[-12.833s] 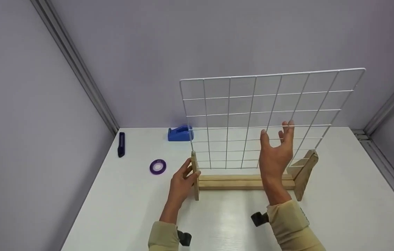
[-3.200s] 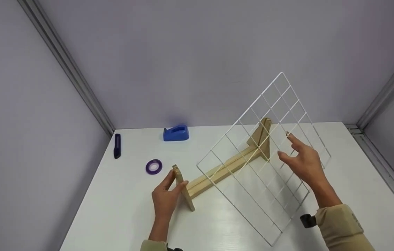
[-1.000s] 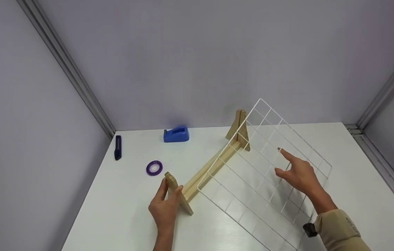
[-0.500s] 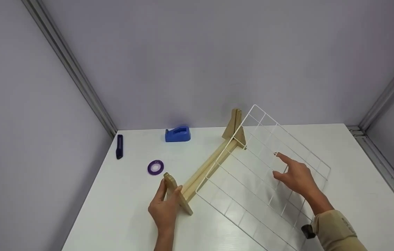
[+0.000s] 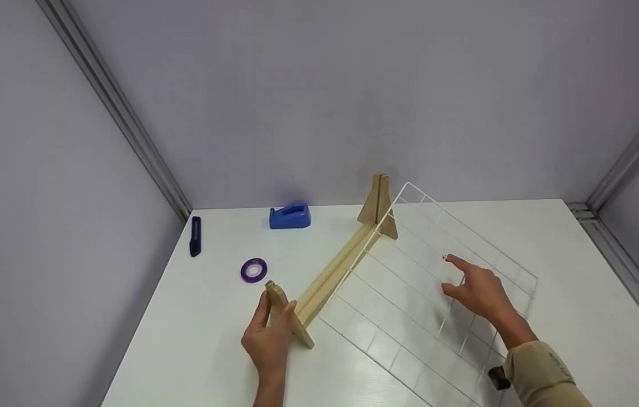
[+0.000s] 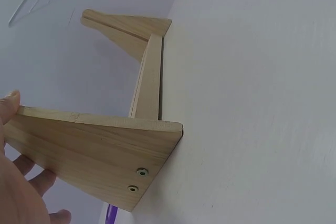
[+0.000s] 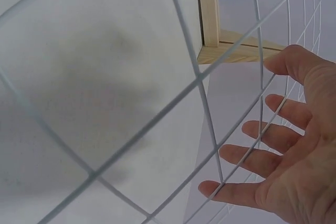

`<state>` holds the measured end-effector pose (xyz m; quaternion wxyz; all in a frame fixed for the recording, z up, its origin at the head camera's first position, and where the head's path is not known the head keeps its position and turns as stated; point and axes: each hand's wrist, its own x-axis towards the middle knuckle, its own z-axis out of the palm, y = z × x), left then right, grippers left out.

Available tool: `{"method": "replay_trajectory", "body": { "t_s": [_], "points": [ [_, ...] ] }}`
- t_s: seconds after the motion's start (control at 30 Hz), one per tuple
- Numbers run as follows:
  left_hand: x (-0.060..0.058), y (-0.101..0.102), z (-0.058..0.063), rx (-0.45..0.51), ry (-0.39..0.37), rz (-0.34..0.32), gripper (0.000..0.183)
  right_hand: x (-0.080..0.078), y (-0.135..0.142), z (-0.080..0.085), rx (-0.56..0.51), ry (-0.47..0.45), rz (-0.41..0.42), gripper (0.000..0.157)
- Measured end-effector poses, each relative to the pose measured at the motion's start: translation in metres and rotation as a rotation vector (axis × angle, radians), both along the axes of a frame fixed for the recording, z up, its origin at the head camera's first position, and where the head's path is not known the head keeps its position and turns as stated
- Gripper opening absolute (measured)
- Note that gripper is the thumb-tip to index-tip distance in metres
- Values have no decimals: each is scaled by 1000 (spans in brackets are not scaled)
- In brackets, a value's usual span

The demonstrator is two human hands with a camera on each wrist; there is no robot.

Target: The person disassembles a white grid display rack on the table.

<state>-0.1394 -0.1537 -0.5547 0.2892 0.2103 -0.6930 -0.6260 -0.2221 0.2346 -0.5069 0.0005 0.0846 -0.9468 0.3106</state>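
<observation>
A pale wooden stand (image 5: 333, 275), a grooved rail between two upright end pieces, lies diagonally on the white table. My left hand (image 5: 266, 345) grips its near end piece (image 6: 94, 145), thumb on one face and fingers on the other. Two screw heads (image 6: 142, 172) show low on that piece in the left wrist view. To the right, my right hand (image 5: 480, 291) holds a white wire grid panel (image 5: 365, 249), tilted beside the rail. In the right wrist view the thumb rests by a wire and the fingertips pass among the wires. The panel's near corner is cut off in the head view.
A blue tape dispenser (image 5: 290, 217) stands near the back wall. Left of the stand lies a purple ring (image 5: 244, 271), like a roll of tape. A dark blue utility knife (image 5: 195, 236) is at the table's left edge. Grey-white walls enclose the back and sides.
The stand has turned from crosswise to diagonal. The grid panel, earlier upright over the stand, has come down to the right, sinking slightly further in the last second. The left hand keeps its grip.
</observation>
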Motion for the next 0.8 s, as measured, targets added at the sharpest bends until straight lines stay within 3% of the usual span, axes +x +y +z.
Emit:
{"method": "replay_trajectory", "body": {
  "t_s": [0.3, 0.53, 0.8],
  "points": [
    [0, 3, -1, 15, 7, 15, 65, 2, 1, -12, 17, -44, -12, 64],
    [3, 4, 0, -46, 21, 46, 65, 0, 2, -15, 16, -80, 8, 65],
    [6, 6, 0, -15, 7, 62, 64, 1, 4, -22, 26, -106, 24, 64]
  ]
}}
